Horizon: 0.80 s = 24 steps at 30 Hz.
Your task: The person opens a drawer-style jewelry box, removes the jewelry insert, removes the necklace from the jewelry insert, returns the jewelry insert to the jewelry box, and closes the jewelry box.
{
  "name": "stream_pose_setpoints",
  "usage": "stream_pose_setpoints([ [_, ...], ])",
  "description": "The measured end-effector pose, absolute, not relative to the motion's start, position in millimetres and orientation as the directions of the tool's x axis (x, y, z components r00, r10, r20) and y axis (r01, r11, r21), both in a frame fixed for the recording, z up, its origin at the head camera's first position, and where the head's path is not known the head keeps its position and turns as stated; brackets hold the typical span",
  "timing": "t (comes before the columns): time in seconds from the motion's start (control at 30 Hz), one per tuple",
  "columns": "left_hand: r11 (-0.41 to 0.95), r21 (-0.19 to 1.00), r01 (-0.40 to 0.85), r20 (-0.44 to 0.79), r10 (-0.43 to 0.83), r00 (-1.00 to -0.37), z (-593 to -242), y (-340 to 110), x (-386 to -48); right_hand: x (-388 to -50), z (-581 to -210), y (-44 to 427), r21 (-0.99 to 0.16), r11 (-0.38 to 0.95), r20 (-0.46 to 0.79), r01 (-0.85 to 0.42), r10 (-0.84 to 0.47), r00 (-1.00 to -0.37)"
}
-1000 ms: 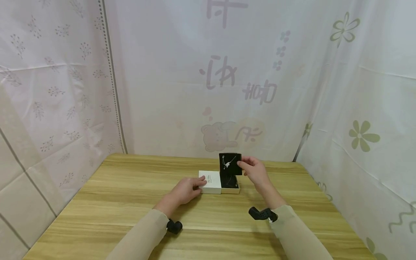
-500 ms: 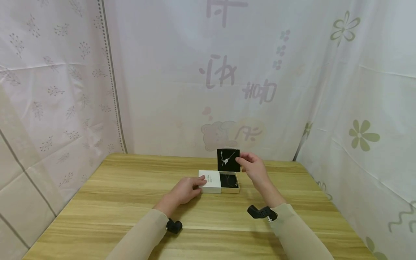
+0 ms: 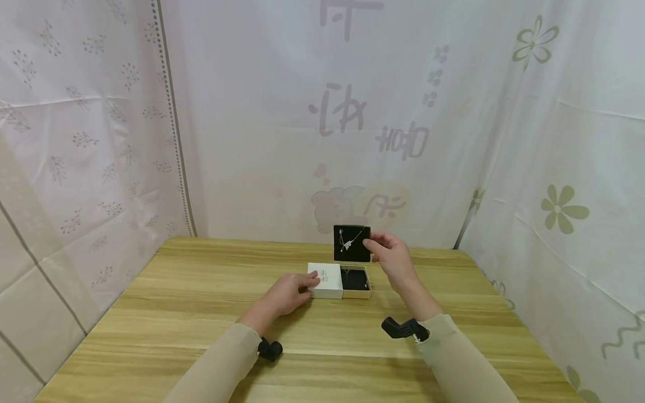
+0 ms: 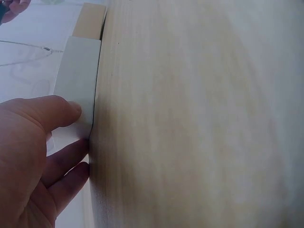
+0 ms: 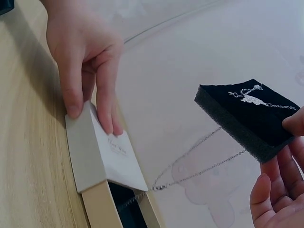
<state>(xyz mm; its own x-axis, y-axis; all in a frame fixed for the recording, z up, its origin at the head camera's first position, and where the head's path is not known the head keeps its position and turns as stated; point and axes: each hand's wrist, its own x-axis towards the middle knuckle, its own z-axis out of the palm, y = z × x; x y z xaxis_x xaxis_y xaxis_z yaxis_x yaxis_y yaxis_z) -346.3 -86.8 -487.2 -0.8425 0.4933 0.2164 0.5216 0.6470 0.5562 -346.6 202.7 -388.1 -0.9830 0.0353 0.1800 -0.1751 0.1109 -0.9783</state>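
My right hand [image 3: 395, 262] pinches a square black foam pad [image 5: 270, 126] by its right edge, above the open part of a small box. A silver necklace [image 5: 254, 99] with a pendant lies across the pad's face. From under the pad its thin chain [image 5: 209, 171] hangs in a loop, reaching into the box in the right wrist view. With thumb and fingers, my left hand [image 3: 286, 294] grips the closed end of the box's white sleeve [image 3: 327, 286]. Out of that sleeve's right side sticks a cream drawer [image 3: 356, 294] with a dark inside.
The box stands on a wood-grain table [image 3: 201, 308], toward its back edge. Patterned pale curtains [image 3: 252, 140] hang behind the table and at both sides. A black wrist device [image 3: 403, 328] sits at my right cuff, another [image 3: 270, 351] at my left.
My right hand has raised the foam pad up and slightly left, clear of the drawer. More of the drawer's dark inside shows. My left hand stays on the sleeve.
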Motion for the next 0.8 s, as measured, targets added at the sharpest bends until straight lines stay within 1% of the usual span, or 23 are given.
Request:
stream_pose_setpoints([
  [0.5,0.642,0.569,0.514,0.210,0.490,-0.846,-485,-87,-343,-335,-371,186,-0.978,0.061,0.201,-0.202,-0.014,-0.979],
  [0.8,0.643,0.557,0.526,0.224,0.493,-0.841,-487,-87,-346,-329,-359,176,-0.974,0.035,0.223,-0.225,-0.044,-0.974],
])
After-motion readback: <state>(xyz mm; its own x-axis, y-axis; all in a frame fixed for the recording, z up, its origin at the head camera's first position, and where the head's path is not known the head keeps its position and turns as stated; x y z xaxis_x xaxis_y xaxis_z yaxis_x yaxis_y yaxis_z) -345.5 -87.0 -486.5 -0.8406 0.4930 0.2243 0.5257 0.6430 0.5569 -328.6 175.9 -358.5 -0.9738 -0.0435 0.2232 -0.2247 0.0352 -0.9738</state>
